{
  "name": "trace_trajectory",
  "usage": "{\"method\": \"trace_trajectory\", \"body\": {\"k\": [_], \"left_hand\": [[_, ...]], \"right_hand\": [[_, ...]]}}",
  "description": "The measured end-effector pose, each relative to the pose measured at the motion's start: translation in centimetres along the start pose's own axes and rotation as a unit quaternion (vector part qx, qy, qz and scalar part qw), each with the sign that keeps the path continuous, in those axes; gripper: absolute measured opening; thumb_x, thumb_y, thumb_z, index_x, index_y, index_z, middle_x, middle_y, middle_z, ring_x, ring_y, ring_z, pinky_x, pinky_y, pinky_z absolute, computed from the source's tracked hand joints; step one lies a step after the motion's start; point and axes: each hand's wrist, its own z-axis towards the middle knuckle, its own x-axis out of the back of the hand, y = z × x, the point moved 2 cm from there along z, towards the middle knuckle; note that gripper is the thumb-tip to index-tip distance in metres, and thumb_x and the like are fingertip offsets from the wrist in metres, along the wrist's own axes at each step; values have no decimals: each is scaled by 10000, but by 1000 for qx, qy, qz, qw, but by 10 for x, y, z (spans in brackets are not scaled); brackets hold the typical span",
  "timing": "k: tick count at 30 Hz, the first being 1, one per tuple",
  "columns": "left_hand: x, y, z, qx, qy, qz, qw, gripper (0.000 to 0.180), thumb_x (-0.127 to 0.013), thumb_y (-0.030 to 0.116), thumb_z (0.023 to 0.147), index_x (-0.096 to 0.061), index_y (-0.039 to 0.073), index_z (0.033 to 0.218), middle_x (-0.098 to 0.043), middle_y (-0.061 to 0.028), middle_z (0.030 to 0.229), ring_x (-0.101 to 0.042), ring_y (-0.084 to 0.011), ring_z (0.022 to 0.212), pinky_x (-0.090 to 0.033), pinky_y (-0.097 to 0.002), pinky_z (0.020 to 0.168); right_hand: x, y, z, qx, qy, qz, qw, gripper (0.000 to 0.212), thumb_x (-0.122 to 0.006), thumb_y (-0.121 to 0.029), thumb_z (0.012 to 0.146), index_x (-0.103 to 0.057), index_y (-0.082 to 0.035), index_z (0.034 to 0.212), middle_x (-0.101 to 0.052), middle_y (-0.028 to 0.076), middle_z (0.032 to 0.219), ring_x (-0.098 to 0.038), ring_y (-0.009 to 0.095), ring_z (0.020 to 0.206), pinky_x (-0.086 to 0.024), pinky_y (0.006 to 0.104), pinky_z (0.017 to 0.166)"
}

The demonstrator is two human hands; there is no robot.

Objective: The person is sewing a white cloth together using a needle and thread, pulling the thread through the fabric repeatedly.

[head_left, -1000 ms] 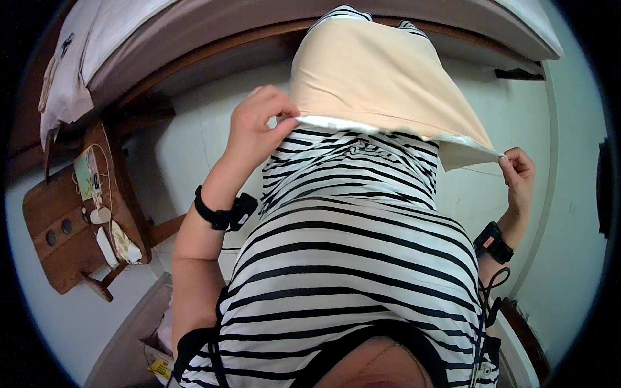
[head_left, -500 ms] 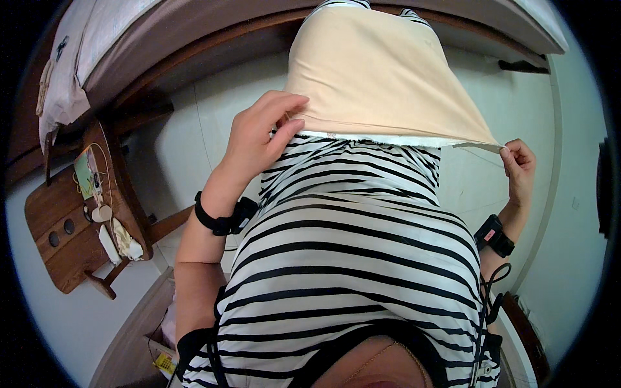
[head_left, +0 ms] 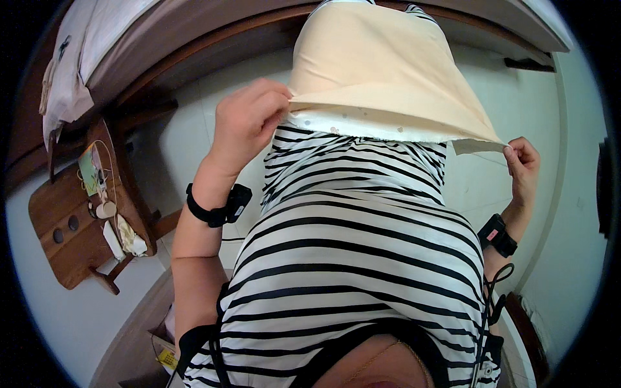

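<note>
A pale peach cloth (head_left: 381, 64) lies spread over my lap, on top of my black-and-white striped clothing (head_left: 356, 252). Beneath its near edge shows a white layer with small grey and brown prints (head_left: 362, 124). My left hand (head_left: 255, 113) pinches the near left corner of the peach layer, lifted a little off the white one. At the near right corner, my right hand (head_left: 522, 158) grips the cloth between thumb and fingers and holds it out to the side. The edge between both hands is stretched, with a gap under the peach layer.
A bed (head_left: 187, 39) with a wooden frame runs across the far side. To the left stands a wooden stool or bench (head_left: 71, 242), bearing a roll of tape (head_left: 105, 209), a green card (head_left: 88, 169) and crumpled pale cloth (head_left: 132, 242). A wall (head_left: 576, 161) rises on the right.
My left hand has closed on the near left corner and raised the peach layer, so more of the printed white layer shows. My right hand keeps its hold, nearly in place.
</note>
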Motion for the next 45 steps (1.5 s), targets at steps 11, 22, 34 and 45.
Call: {"method": "trace_trajectory", "body": {"k": [11, 22, 34, 45], "left_hand": [[-11, 2, -12, -61, -29, 33, 997, 205, -727, 54, 708, -668, 96, 900, -648, -75, 953, -634, -272, 852, -514, -350, 709], [-10, 1, -10, 46, 46, -115, 991, 99, -659, -5, 740, -629, 37, 825, -643, -92, 900, -616, -234, 835, -473, -303, 769], [60, 0, 6, 144, 37, -450, 881, 55, -582, 62, 892, -541, 38, 922, -535, -40, 927, -493, -86, 832, -399, -216, 730], [3, -79, 61, 217, -146, -193, 946, 112, -634, 65, 871, -624, 22, 974, -558, 5, 896, -509, -78, 789, -416, -212, 720]], "right_hand": [[3, -4, 0, 0, 4, -4, 1000, 148, -683, -143, 855, -583, -93, 758, -413, -104, 612, -324, 3, 541, -223, 192, 472], [1, -20, -1, 13, 1, 5, 1000, 145, -679, -145, 852, -578, -94, 761, -418, -100, 589, -331, -4, 515, -225, 184, 462], [30, -44, 3, 126, -25, 44, 991, 177, -693, -154, 810, -548, -99, 727, -413, -97, 587, -349, -4, 517, -239, 191, 452], [-41, -2, 99, -26, -114, 1, 993, 160, -703, -139, 842, -602, -58, 749, -498, -85, 630, -393, 11, 577, -293, 194, 504]]}}
